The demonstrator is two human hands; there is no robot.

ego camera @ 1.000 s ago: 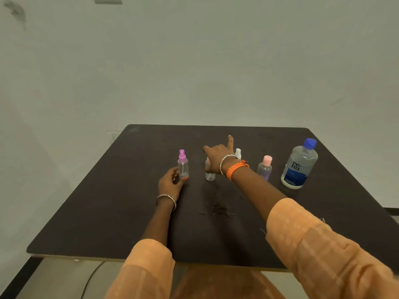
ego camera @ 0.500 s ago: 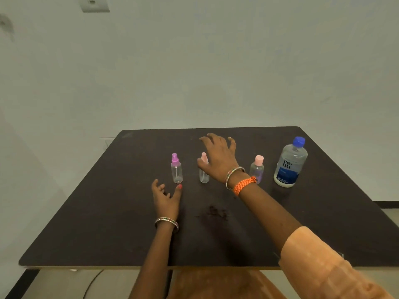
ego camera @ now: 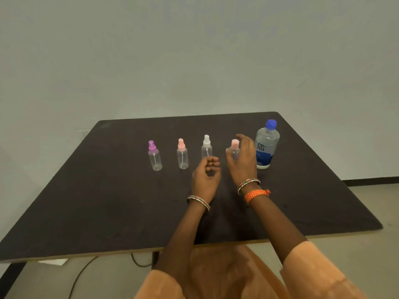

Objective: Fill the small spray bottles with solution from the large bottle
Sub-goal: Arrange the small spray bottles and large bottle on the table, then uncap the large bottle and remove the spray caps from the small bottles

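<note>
At the centre of the frame the right hand (ego camera: 243, 160) curved around the pink-capped small bottle (ego camera: 234, 147), fingers near it, though whether they actually touched it could not be told, while the left hand (ego camera: 206, 178) hung loosely curled and holding nothing just below the white-capped spray bottle (ego camera: 206, 146). The large bottle (ego camera: 266, 145) stood upright just right of the right hand, near the table's far right edge, and the purple-capped spray bottle (ego camera: 154, 156) and pink-capped spray bottle (ego camera: 182, 154) stood apart to the left with bare room around them. The dark table (ego camera: 97, 201) met a plain pale wall (ego camera: 194, 50) at the top.
</note>
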